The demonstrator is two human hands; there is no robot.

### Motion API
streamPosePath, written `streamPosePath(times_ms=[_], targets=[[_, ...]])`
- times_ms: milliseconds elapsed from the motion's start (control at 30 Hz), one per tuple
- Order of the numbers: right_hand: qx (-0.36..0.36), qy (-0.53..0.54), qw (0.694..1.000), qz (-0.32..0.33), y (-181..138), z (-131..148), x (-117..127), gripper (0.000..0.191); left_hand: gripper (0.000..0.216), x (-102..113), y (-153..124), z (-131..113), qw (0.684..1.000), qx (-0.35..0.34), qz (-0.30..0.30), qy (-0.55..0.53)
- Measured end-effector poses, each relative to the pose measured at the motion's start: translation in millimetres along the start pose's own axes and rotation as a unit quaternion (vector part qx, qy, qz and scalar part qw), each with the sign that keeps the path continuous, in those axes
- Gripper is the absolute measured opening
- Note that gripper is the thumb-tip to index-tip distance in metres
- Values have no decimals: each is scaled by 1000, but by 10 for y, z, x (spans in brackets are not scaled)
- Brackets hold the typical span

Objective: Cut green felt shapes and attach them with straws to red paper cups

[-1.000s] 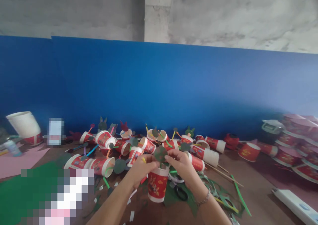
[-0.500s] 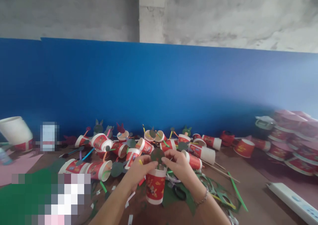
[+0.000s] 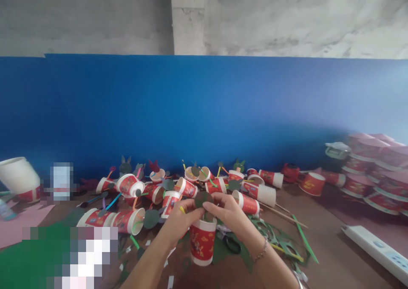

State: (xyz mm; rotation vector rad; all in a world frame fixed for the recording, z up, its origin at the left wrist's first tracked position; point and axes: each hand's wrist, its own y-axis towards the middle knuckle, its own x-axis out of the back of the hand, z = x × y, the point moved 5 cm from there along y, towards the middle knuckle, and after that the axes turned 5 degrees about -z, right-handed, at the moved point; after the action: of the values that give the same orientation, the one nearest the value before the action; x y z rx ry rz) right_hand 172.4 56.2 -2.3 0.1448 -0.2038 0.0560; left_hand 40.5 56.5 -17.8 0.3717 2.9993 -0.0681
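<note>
A red paper cup (image 3: 202,243) with a white rim stands upright in front of me. Just above its mouth I pinch a dark green paper disc (image 3: 203,199) between both hands. My left hand (image 3: 182,216) grips the disc's left edge, with a short yellow piece (image 3: 182,210) showing by its fingers. On the other side my right hand (image 3: 226,209) has thumb and fingers closed on the disc's right edge. A strip seems to run from the disc down into the cup, partly hidden by the fingers.
Several red cups (image 3: 127,221) with straws and paper discs lie behind. Black-handled scissors (image 3: 232,245), green paper scraps (image 3: 288,250) and a green straw (image 3: 305,239) are at the right. A white power strip (image 3: 376,253) and stacked pink-topped cups (image 3: 385,174) stand farther right. A blue partition (image 3: 204,106) closes the back.
The view has shifted slightly. My right thumb has moved a little left across the disc. Both hands stay at the disc above the cup.
</note>
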Motion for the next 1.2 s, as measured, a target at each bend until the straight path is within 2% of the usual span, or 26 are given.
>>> streamPosePath(times_ms=[267, 500, 733, 933, 1033, 1133, 1200], targets=[[-22, 18, 999, -17, -9, -28, -14, 19, 27, -9, 38, 120, 1000, -15, 11, 7], [8, -44, 999, -22, -18, -33, -18, 16, 25, 2, 56, 153, 998, -41, -3, 53], [22, -79, 996, -38, -8, -10, 1, 16, 31, 30, 101, 176, 999, -1, -27, 40], [60, -101, 992, -49, -1, -18, -32, 15, 32, -10, 56, 110, 1000, -10, 8, 21], [89, -120, 987, -64, 13, 38, 56, 17, 32, 20, 59, 77, 1000, -17, -9, 9], [95, -164, 978, -82, 10, 87, 259, 23, 33, 105, 70, 29, 999, -29, -44, 5], [79, -234, 968, -44, -10, 54, 359, 19, 29, 159, 69, -10, 998, -39, -51, 24]])
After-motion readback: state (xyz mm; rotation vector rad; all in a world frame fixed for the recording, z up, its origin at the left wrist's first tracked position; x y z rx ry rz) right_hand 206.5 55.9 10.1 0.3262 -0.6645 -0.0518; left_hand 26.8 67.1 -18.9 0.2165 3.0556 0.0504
